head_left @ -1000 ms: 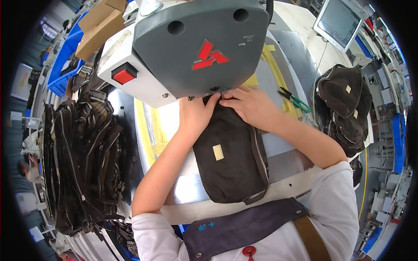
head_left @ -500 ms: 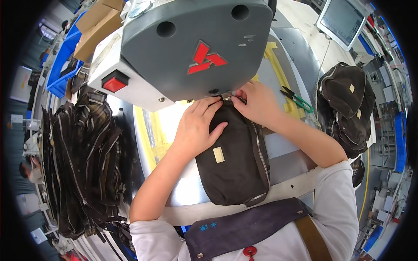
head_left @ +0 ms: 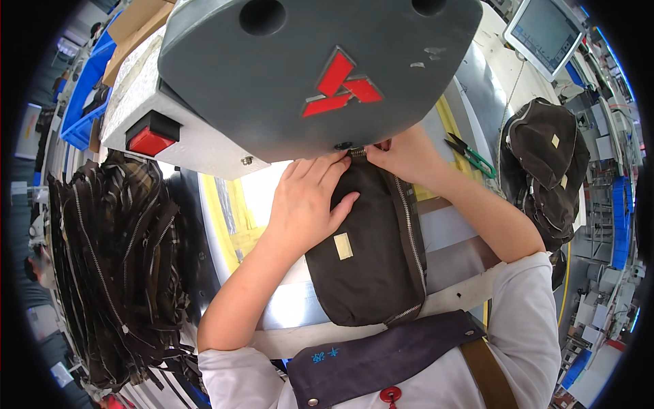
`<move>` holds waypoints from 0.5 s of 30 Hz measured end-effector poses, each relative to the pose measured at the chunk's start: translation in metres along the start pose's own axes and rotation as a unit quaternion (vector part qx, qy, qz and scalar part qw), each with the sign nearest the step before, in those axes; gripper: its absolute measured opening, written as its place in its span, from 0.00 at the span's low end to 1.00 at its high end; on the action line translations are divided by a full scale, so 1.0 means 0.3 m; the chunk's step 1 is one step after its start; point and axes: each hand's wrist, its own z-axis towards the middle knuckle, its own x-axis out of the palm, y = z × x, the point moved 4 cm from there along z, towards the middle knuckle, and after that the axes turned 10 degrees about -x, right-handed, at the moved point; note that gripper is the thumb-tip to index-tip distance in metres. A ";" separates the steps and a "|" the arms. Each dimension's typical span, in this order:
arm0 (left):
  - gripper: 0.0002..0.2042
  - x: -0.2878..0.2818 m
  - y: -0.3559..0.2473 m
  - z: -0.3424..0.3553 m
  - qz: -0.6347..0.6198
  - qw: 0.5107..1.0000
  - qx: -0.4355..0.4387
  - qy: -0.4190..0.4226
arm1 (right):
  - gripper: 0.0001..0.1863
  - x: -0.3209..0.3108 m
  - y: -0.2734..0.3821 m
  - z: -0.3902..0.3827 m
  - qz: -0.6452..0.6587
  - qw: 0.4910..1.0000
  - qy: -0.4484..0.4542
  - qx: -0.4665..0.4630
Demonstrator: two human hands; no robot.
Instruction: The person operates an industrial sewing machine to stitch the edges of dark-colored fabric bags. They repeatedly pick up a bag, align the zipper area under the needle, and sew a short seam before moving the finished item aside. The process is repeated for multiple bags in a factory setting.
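Note:
A dark brown fabric pouch [head_left: 368,279], with a pale patch [head_left: 343,246] and a zip down its right side, lies on the machine bed under the grey machine head [head_left: 320,41]. My left hand [head_left: 306,201] rests on the pouch's upper left, fingers stretched toward its top edge. My right hand [head_left: 402,153] pinches that top edge beside a short length of zip [head_left: 357,153], just below the head; its fingertips are partly hidden. Green-handled snips [head_left: 477,158] lie on the bed to the right of my right hand.
Piled dark pieces with zips [head_left: 102,259] are at the left, stacked brown pouches [head_left: 545,163] at the right. A blue bin [head_left: 75,123], cardboard [head_left: 129,31], a red switch [head_left: 151,138] and a screen [head_left: 541,34] surround the machine. A co-worker [head_left: 37,266] is at the far left.
My left hand has gone from the top edge to lie spread over the pouch's upper left. My right hand has shifted slightly right. The machine head looks larger as the view has shifted.

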 end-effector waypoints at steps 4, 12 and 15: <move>0.21 -0.004 -0.003 0.003 0.000 1.000 0.005 -0.010 | 0.08 -0.002 -0.015 0.005 0.036 0.999 -0.005 -0.005; 0.21 0.001 -0.002 0.003 0.003 1.000 -0.006 -0.012 | 0.08 -0.013 -0.003 0.014 0.017 1.000 0.014 0.001; 0.20 0.005 -0.003 0.002 0.005 1.000 -0.005 -0.017 | 0.09 -0.016 0.018 0.004 -0.058 0.998 0.012 -0.029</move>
